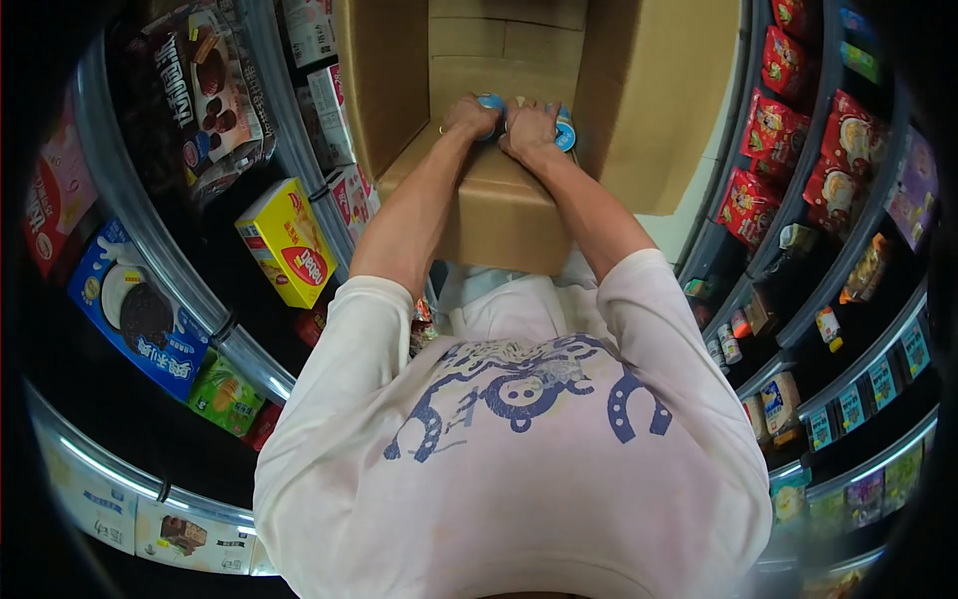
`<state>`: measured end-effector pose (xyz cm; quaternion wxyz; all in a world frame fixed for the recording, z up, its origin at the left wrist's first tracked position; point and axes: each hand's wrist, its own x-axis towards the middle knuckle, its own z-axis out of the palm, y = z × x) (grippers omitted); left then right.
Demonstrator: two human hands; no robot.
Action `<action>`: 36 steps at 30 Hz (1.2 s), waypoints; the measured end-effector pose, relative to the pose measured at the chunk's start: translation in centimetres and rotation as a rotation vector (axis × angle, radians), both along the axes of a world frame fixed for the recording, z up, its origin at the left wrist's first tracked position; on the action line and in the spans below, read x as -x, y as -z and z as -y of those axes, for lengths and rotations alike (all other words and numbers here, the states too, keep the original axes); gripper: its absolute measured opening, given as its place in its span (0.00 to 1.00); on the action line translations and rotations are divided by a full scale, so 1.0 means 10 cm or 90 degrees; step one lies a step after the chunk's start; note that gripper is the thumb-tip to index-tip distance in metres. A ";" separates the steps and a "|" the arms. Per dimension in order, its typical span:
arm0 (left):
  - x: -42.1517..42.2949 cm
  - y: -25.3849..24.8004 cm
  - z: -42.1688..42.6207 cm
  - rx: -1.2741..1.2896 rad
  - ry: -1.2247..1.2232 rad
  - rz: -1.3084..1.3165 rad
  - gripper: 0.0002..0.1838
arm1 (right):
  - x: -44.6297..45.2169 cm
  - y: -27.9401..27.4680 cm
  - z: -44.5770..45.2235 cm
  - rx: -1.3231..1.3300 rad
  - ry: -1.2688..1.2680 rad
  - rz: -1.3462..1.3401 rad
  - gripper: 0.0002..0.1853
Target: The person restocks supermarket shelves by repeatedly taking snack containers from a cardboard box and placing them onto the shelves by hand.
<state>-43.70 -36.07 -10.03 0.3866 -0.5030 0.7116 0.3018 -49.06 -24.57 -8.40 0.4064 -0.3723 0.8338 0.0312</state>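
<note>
Hands of one person, seen from above, reach into an open cardboard box [507, 222], with the forearms passing over its near flap. Left hand [471, 118]: fingers curled nearly closed about a small blue-topped container [490, 102], part of which shows beside the thumb side. Right hand [531, 125]: fingers bent, lying just beside the left hand and against a second blue container [565, 133], which shows at the hand's outer side; whether these fingers grip it or merely rest on it cannot be told, the knuckles hiding the contact. Both containers are inside the box, near each other. Below, a white shirt [559, 489] with a dark blue print fills the foreground. Shelving flanks the scene: at left, a yellow carton [287, 245], a blue biscuit pack [130, 309] and a green packet [225, 392]; at right, a row of red packets [774, 130].
</note>
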 end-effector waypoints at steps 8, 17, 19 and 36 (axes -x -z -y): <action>0.03 -0.53 0.19 0.106 0.013 -0.159 0.34 | 0.13 -0.67 -0.15 0.179 0.169 0.024 0.32; -0.20 -1.58 -0.01 0.271 -0.011 -0.670 0.35 | 0.25 -1.53 -0.54 0.446 0.451 0.027 0.36; -0.26 -1.82 -0.09 0.318 -0.010 -0.745 0.34 | 0.27 -1.60 -0.63 0.477 0.469 0.040 0.35; -1.05 -3.37 -1.57 0.299 -0.632 -1.191 0.32 | 0.74 -2.44 -1.43 0.719 0.429 0.616 0.27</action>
